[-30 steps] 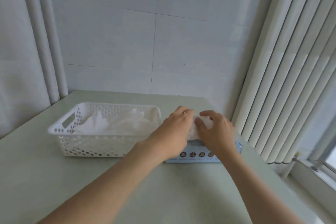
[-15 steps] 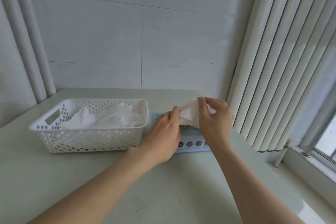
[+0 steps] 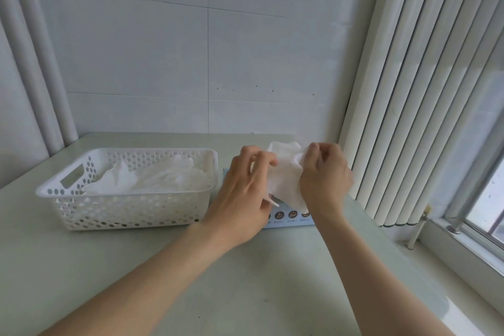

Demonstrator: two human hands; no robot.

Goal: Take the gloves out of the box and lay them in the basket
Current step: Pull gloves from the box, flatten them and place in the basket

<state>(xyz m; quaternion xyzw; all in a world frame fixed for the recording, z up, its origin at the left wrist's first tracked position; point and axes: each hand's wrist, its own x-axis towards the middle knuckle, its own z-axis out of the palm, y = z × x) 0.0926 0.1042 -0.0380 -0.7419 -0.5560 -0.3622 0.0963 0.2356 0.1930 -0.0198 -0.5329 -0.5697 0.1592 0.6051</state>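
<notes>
Pinching the top edge of a white glove [image 3: 286,180] between thumb and forefinger, the right hand [image 3: 324,183] holds it up over the box [image 3: 290,220], its other fingers curled behind the sheet. The left hand [image 3: 242,199] grips the glove's left side with bent fingers, and a thin white tip of the glove pokes out beneath that hand. The glove hangs spread between the two hands, crumpled at the top, its lower edge just above the box's front face. Half a second ago it was a smaller bunched wad between the hands; now it is opened out wider and hangs longer, and the left hand's fingers have closed over its edge where before they only met it. The pale blue box lies on the table [image 3: 245,286], mostly hidden by the hands, with a row of round icons showing on its front. Just to its left stands the white perforated basket [image 3: 131,211], holding a loose pile of white gloves [image 3: 163,180] that looks unchanged. Vertical blinds [image 3: 409,90] hang to the right, beside a window [image 3: 485,204]
</notes>
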